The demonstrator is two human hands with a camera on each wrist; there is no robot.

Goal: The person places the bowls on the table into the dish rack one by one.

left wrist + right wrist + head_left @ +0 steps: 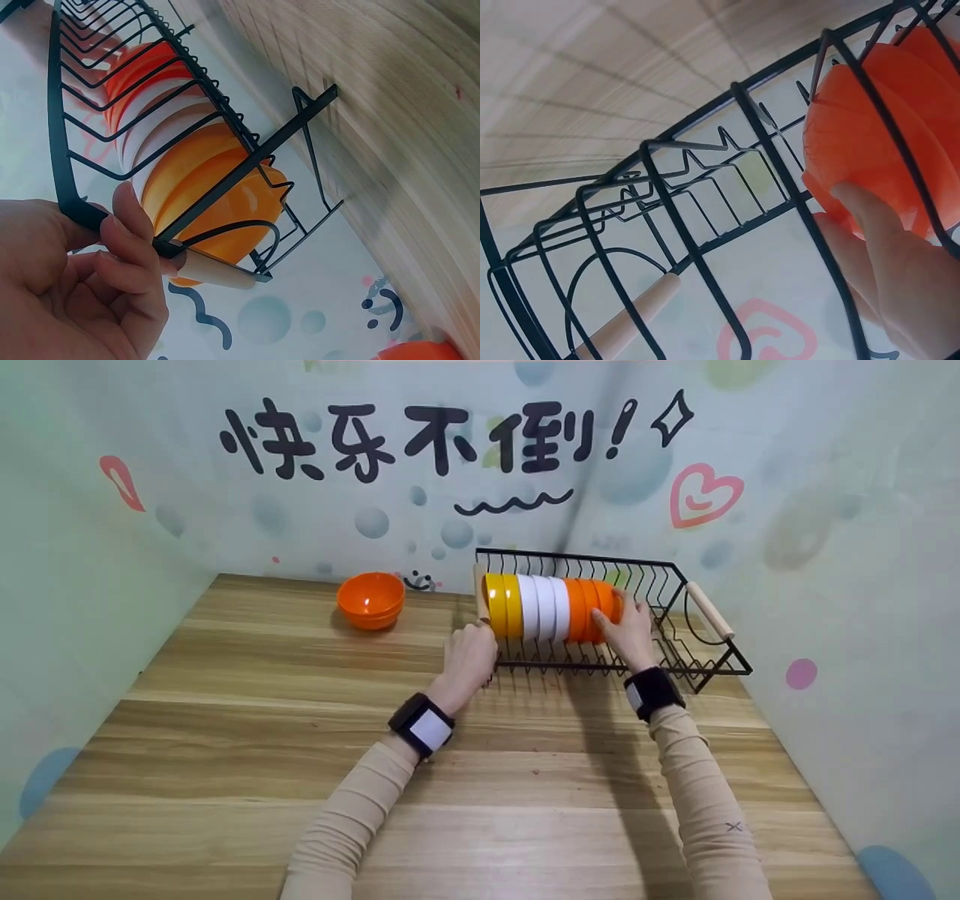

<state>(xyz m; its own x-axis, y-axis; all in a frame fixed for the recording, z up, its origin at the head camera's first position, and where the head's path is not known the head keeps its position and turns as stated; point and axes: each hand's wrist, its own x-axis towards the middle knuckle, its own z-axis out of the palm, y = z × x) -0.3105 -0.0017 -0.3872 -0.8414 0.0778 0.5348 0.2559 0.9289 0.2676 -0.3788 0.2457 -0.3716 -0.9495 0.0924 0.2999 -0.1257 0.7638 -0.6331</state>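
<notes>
Up on the wall [150, 547], big black painted characters read 快乐不倒! beside a pink heart [705, 493]. Below, a black wire dish rack [675, 585] sits on the wooden table [300, 735] holding a row of bowls [551, 609] on edge: yellow, white, orange. Both forearms stretch forward; the left hand [470, 652] curls its thumb and fingers round the rack's near left rim, gripping the wire, while the right hand [628, 631] lies with loose, straight fingers against the end orange bowl. A separate orange bowl [370, 599] stands well apart to the left
</notes>
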